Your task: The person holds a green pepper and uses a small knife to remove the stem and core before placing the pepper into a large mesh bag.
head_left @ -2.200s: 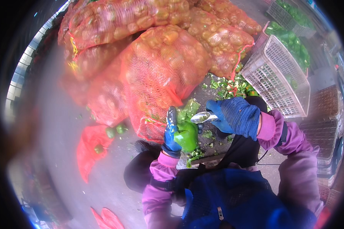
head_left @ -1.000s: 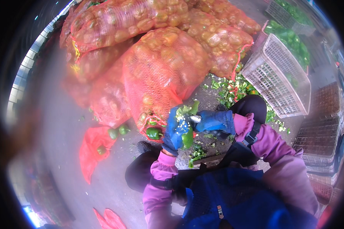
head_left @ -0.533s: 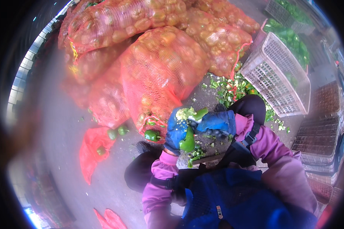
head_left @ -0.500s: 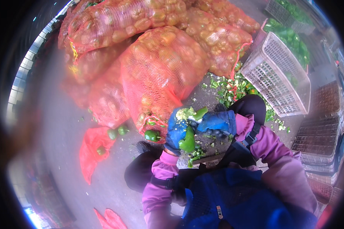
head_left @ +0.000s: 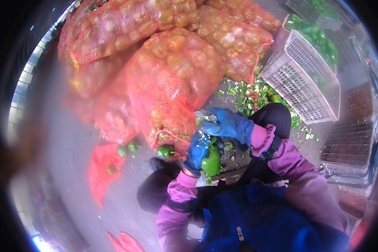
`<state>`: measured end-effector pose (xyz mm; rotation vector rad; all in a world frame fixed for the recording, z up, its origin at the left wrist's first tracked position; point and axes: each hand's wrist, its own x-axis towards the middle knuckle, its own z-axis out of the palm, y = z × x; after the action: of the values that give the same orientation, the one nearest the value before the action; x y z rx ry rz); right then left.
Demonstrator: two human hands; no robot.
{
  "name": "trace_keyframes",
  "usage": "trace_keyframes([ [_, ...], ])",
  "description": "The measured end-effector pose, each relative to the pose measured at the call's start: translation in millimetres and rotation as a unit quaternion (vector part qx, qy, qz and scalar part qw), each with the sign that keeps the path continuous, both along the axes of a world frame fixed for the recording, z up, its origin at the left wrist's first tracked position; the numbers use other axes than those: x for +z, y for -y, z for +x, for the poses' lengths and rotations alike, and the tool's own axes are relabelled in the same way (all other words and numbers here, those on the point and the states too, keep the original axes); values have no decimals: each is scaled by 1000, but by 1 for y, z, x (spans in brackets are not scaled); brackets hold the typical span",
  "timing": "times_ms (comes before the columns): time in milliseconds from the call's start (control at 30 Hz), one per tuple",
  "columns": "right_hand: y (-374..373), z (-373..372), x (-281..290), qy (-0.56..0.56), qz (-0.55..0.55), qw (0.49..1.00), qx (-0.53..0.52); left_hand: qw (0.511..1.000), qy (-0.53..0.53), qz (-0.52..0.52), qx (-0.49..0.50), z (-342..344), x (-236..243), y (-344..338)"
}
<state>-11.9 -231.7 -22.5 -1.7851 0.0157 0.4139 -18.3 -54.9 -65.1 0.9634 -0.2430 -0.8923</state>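
Note:
My left hand (head_left: 196, 152), in a blue glove flecked with pale seeds, is closed around a green bell pepper (head_left: 211, 163) that is cut open and hangs below the fingers. Just above it, my right hand (head_left: 227, 122), also blue-gloved, is closed, its greyish fingertips pointing left. A small piece of green pepper (head_left: 199, 120) shows at those fingertips; most of it is hidden. Directly left of my hands, a whole green pepper (head_left: 166, 150) lies at the mouth of a large red mesh sack (head_left: 176, 71) full of peppers.
More filled mesh sacks (head_left: 130, 25) are piled behind. Pepper scraps and seeds (head_left: 260, 94) litter the floor beside a white plastic crate (head_left: 302, 75). Stacked crates (head_left: 348, 151) stand at the right. An opened-out red mesh bag (head_left: 101, 172) and a few loose peppers (head_left: 128, 148) lie left.
My right hand has lifted up and slightly left, apart from the left hand's grip. The pale seed core that sat on top between my hands no longer shows. My left hand keeps the pepper.

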Motion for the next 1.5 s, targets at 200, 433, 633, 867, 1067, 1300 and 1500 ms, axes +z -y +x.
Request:
trace_keyframes([
  [200, 4, 3, -13, -174, 325, 929, -21, 998, -23, -52, -38, 2, 6, -10],
  [433, 22, 15, -48, 89, 269, 910, -304, 978, -138, -156, -4, 29, 8, -12],
  [633, 29, -15, -56, -71, 18, 987, -141, 950, -55, -301, -66, 119, 49, 109],
  [867, 7, -12, -100, 47, -80, 978, -185, 986, 44, -131, 98, 52, 198, 318],
  [1067, 62, -29, -119, 45, 80, 941, -325, 967, 250, 12, 43, 92, 100, 185],
  [1300, 43, -32, -15, -63, 257, 919, -292, 725, -51, 379, 572, 127, -132, -141],
  [1500, 4, -10, -5, -93, 155, 962, -202, 705, -29, 601, 375, 50, -252, -180],
])
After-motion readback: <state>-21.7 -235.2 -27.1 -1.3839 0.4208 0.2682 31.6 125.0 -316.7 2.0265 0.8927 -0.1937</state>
